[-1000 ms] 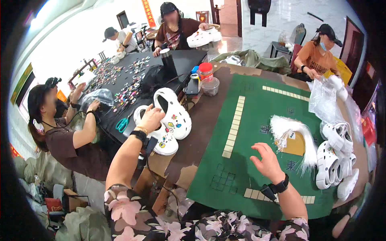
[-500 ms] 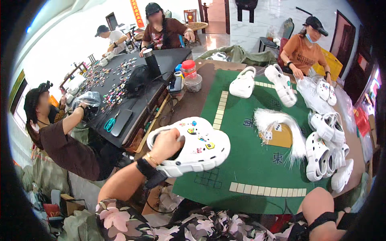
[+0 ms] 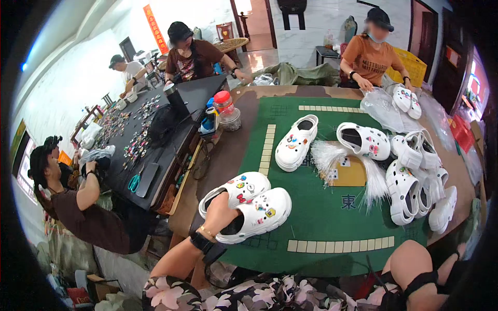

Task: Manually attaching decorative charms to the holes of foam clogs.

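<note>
My left hand (image 3: pixel 222 213) grips a pair of white clogs (image 3: pixel 267 213) at their inner sides, thumb and fingers partly hidden in the openings. Colourful charms dot their tops. They are low over the near left part of a green printed mat (image 3: pixel 327 223), and I cannot tell if they touch it. Beyond them lie one white clog (image 3: pixel 294 147) pointing toward me and another white clog (image 3: pixel 371 142) on its side, both with charms. A bare limb with a black band shows at the lower right, but I make out no right hand.
Several white clogs (image 3: pixel 402 192) pile at the mat's right, next to white strands (image 3: pixel 373 179) on a yellow card. Across the table a person (image 3: pixel 373 57) touches a clear bag (image 3: pixel 389 111). More people sit around a dark table (image 3: pixel 150 150) with loose charms, scissors and jars.
My left hand has lowered the clog pair toward the mat. The two loose clogs beyond have come nearer and turned, so their charms now show. People around the tables have shifted their arms.
</note>
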